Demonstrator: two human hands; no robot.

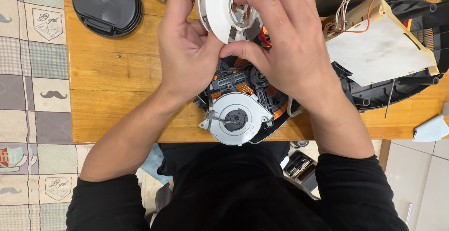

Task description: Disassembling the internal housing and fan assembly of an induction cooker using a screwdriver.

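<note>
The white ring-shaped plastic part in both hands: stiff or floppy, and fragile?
The white ring part probably stays stiff: it keeps its round shape between the left hand and right hand. Its thin walls and open cut-outs suggest it is light and could crack if squeezed. Being round, it might roll on the wooden table.

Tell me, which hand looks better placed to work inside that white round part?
Probably the right hand: its fingers already reach into the white round part, while the left hand grips its rim from beside.
</note>
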